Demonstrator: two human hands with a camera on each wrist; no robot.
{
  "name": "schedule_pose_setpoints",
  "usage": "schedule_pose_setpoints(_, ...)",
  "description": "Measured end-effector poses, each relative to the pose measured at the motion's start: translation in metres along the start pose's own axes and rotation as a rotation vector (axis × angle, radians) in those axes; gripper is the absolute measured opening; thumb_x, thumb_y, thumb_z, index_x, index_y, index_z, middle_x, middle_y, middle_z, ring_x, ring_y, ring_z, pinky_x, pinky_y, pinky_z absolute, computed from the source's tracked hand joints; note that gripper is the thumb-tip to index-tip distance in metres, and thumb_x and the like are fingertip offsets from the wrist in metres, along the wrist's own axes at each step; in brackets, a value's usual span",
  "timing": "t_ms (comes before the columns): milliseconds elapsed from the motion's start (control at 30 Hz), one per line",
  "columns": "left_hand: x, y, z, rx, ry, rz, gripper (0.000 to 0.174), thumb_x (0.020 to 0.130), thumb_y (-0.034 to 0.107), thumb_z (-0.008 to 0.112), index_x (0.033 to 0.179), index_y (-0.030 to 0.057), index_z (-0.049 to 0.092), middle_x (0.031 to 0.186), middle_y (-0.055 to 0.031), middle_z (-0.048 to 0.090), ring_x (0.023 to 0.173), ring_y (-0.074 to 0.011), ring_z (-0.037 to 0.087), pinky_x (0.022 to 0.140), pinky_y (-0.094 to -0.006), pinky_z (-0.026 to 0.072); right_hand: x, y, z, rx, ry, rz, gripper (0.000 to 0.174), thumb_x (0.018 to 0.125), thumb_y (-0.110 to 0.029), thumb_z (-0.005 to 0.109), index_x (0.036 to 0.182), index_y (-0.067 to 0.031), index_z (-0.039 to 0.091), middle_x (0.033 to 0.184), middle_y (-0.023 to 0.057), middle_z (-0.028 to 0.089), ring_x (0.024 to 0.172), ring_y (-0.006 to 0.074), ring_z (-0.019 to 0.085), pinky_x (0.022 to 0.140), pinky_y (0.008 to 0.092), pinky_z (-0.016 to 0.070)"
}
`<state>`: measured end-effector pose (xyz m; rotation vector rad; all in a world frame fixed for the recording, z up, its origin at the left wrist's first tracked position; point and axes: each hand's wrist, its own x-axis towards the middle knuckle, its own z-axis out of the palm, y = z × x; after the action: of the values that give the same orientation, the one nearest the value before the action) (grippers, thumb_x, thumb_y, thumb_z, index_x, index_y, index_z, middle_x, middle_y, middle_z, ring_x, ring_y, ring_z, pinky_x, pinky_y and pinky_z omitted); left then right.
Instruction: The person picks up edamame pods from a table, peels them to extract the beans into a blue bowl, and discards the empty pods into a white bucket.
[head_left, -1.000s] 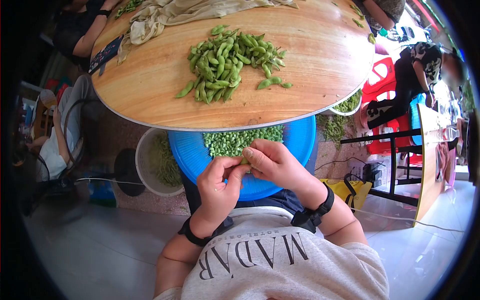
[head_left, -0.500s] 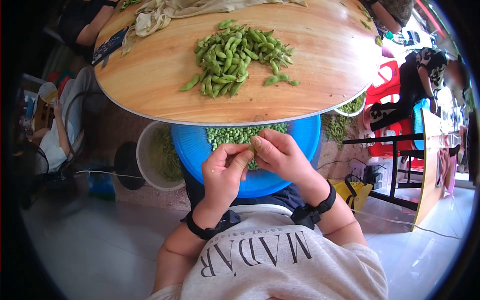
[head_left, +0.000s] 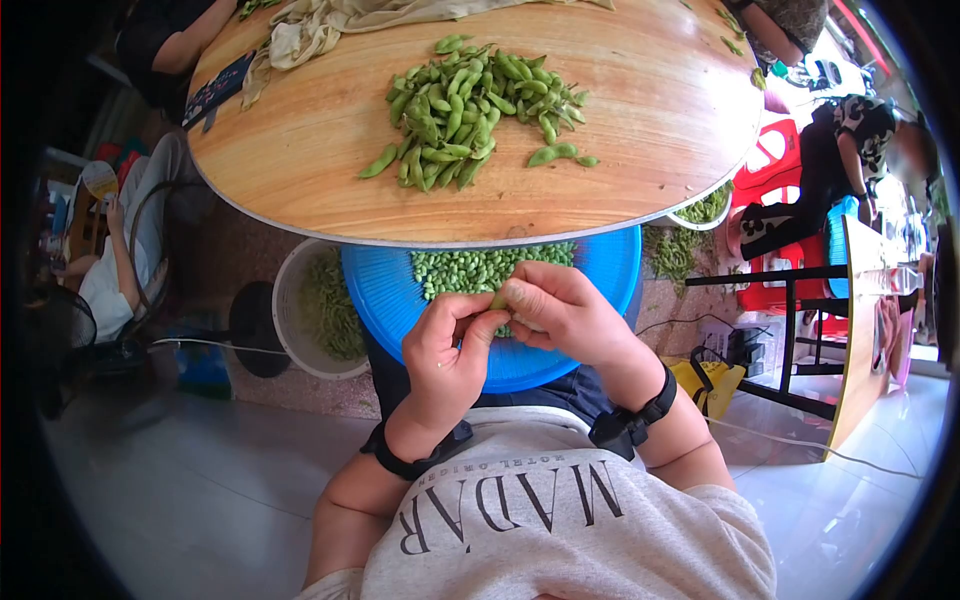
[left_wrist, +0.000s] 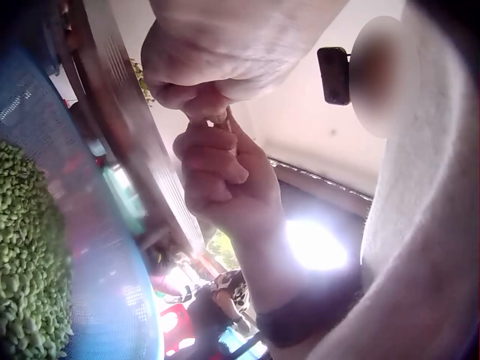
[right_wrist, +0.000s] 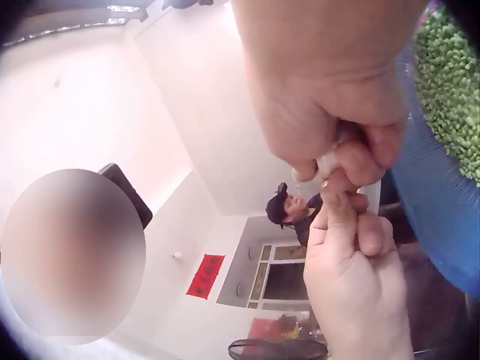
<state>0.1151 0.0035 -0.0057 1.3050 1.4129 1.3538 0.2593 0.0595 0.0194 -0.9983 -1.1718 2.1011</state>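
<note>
Both hands meet over a blue basin (head_left: 372,300) that holds shelled green soybeans (head_left: 470,272). Between their fingertips is a green soybean pod (head_left: 499,299), mostly covered by fingers. My left hand (head_left: 445,345) pinches one end of it with thumb and curled fingers. The thumb and index finger of my right hand (head_left: 568,312) grip it from the other side. In the right wrist view the right hand (right_wrist: 330,97) hangs above the left hand (right_wrist: 358,281), fingertips together. Beans (left_wrist: 28,255) also show at the left of the left wrist view.
A pile of unshelled pods (head_left: 445,120) lies on the round wooden table (head_left: 300,190), whose edge overhangs the basin. A white bucket (head_left: 292,330) with green pods stands at the left. Another tub (head_left: 705,215) is under the table's right edge. Other people sit around.
The hands stay together over the basin, with small finger movements around the pod. The head view has shifted slightly, so the table and pile appear a little higher and farther right.
</note>
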Motion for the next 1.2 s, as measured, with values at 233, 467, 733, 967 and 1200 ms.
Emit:
schedule_pose_setpoints(233, -0.002, -0.005, 0.001, 0.017, 0.016, 0.002, 0.009, 0.079, 0.0, 0.063, 0.086, -0.0005, 0.058, 0.072, -0.0063, 0.061, 0.062, -0.0098, 0.059, 0.054, -0.0219, 0.0477, 0.0, 0.002, 0.006, -0.079, 0.066, -0.035, 0.025, 0.092, -0.022, 0.048, 0.078, -0.002, 0.051, 0.057, -0.0033, 0.043, 0.049, 0.0045, 0.038, 0.042, 0.0203, 0.0306)
schedule_pose_setpoints(467, 0.002, 0.007, 0.005, -0.199, 0.026, -0.242, 0.013, 0.09, 0.014, 0.052, 0.086, 0.0015, 0.055, 0.063, 0.0004, 0.052, 0.045, -0.0033, 0.04, 0.039, -0.0172, 0.0303, 0.002, 0.017, 0.009, -0.405, 0.182, -0.285, 0.025, 0.091, -0.021, 0.051, 0.073, -0.0025, 0.049, 0.058, -0.0016, 0.047, 0.052, 0.0065, 0.042, 0.045, 0.0231, 0.0349)
schedule_pose_setpoints(733, 0.012, 0.0, -0.01, -0.573, -0.057, -0.439, 0.014, 0.089, 0.014, 0.053, 0.087, 0.0006, 0.059, 0.07, -0.0049, 0.057, 0.047, -0.0066, 0.044, 0.042, -0.0174, 0.0336, -0.004, 0.001, -0.014, -0.214, 0.112, -0.091, 0.023, 0.086, -0.024, 0.059, 0.087, -0.0004, 0.058, 0.064, -0.002, 0.05, 0.056, 0.0037, 0.043, 0.048, 0.0176, 0.0339)
schedule_pose_setpoints(967, 0.008, 0.013, -0.006, -0.346, -0.097, -0.358, 0.011, 0.089, 0.009, 0.052, 0.088, -0.0008, 0.056, 0.065, -0.0025, 0.055, 0.049, -0.0062, 0.046, 0.045, -0.0188, 0.0359, 0.006, 0.002, -0.001, -0.396, 0.161, -0.214, 0.023, 0.079, -0.021, 0.068, 0.081, -0.0004, 0.059, 0.06, -0.0034, 0.05, 0.056, 0.004, 0.044, 0.048, 0.0206, 0.0362)
schedule_pose_setpoints(1200, 0.002, 0.007, -0.007, -0.272, -0.099, -0.392, 0.011, 0.09, 0.006, 0.047, 0.088, -0.0005, 0.055, 0.064, -0.0029, 0.055, 0.051, -0.007, 0.05, 0.046, -0.0191, 0.039, 0.01, 0.009, -0.005, -0.375, 0.059, -0.2, 0.019, 0.077, -0.016, 0.066, 0.083, 0.0001, 0.057, 0.064, 0.0004, 0.054, 0.061, 0.0061, 0.048, 0.054, 0.0229, 0.0418)
